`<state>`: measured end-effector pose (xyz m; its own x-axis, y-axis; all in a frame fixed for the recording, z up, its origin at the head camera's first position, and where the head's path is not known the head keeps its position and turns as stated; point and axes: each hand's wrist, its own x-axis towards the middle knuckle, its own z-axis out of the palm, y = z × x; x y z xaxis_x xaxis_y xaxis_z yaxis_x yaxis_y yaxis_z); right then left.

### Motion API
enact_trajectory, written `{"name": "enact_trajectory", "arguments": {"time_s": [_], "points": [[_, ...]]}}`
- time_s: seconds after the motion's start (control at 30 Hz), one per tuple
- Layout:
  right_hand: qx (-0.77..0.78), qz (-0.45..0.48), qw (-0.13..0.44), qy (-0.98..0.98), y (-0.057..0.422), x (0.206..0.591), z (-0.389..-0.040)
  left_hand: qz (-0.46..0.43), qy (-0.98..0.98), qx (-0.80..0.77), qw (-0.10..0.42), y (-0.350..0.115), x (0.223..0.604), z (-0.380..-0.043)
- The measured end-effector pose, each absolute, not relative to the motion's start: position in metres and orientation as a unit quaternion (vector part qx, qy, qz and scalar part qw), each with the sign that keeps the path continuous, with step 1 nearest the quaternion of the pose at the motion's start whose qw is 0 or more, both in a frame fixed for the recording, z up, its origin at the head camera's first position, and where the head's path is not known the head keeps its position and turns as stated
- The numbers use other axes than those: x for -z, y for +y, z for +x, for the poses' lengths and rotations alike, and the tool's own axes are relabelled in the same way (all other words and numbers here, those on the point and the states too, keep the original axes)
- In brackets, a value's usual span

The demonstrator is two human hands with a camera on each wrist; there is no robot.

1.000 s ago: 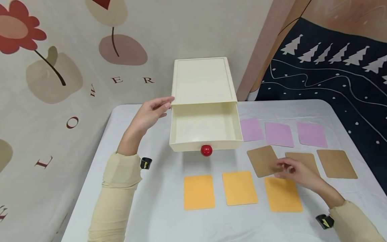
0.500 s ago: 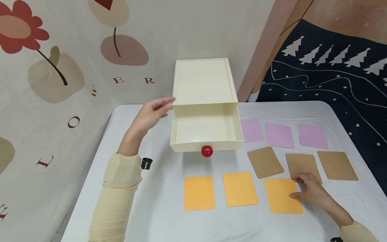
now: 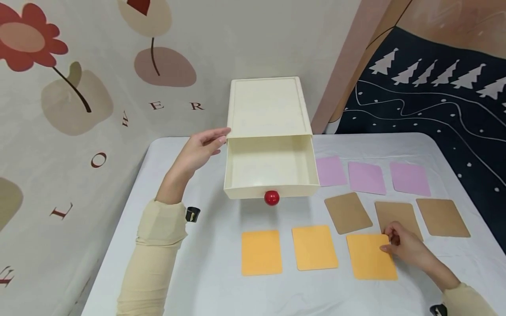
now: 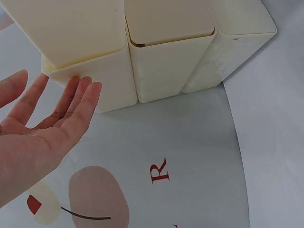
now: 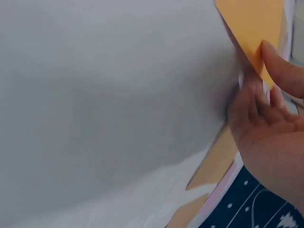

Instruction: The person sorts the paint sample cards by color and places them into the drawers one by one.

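Note:
A cream drawer cabinet [image 3: 269,107] stands at the back of the table, its top drawer [image 3: 245,192] pulled out by a round red knob side and bare inside. My left hand [image 3: 197,149] rests its straight fingertips against the cabinet's left front edge; in the left wrist view the fingers [image 4: 88,107] lie along its side. At the right front, my right hand [image 3: 411,250] pinches the upper right corner of the rightmost orange card [image 3: 369,261]. In the right wrist view the thumb [image 5: 280,71] is on top of the card and the other fingers curl beneath.
Two more orange cards [image 3: 262,253] lie left of the held one. Behind it are three brown cards [image 3: 442,217], with three purple cards [image 3: 366,177] farther back. A printed cloth wall [image 3: 158,26] stands behind the white table [image 3: 213,281].
My right hand has moved from over the brown cards to the rightmost orange card and now pinches its corner. The left hand stays at the cabinet.

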<state>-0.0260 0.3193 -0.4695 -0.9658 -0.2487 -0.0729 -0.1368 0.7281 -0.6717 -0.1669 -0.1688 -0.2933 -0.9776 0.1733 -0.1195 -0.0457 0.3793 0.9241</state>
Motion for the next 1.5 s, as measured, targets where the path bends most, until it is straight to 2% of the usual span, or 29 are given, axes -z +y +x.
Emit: {"name": "enact_trajectory", "arguments": {"time_s": [0.17, 0.23, 0.43, 0.6, 0.8, 0.97, 1.23, 1.5], "points": [[0.440, -0.036, 0.200, 0.875, 0.330, 0.456, -0.036, 0.036, 0.824, -0.556, 0.099, -0.169, 0.294, -0.167], [0.453, -0.039, 0.208, 0.866, 0.337, 0.450, -0.040, 0.036, 0.825, -0.556, 0.101, -0.169, 0.293, -0.167], [0.477, -0.057, 0.174, 0.860, 0.352, 0.415, -0.063, 0.037, 0.828, -0.551, 0.099, -0.171, 0.292, -0.168], [0.479, -0.054, 0.140, 0.865, 0.342, 0.363, -0.098, 0.040, 0.828, -0.550, 0.099, -0.172, 0.292, -0.169], [0.500, -0.058, 0.119, 0.856, 0.296, 0.297, -0.139, 0.044, 0.828, -0.550, 0.100, -0.172, 0.293, -0.169], [0.550, -0.066, 0.117, 0.824, 0.243, 0.262, -0.162, 0.044, 0.826, -0.551, 0.105, -0.172, 0.293, -0.168], [0.561, -0.061, 0.147, 0.812, 0.172, 0.262, -0.177, 0.052, 0.824, -0.553, 0.112, -0.172, 0.294, -0.167], [0.534, -0.073, 0.163, 0.826, 0.148, 0.281, -0.183, 0.055, 0.827, -0.549, 0.111, -0.171, 0.293, -0.167]]}}
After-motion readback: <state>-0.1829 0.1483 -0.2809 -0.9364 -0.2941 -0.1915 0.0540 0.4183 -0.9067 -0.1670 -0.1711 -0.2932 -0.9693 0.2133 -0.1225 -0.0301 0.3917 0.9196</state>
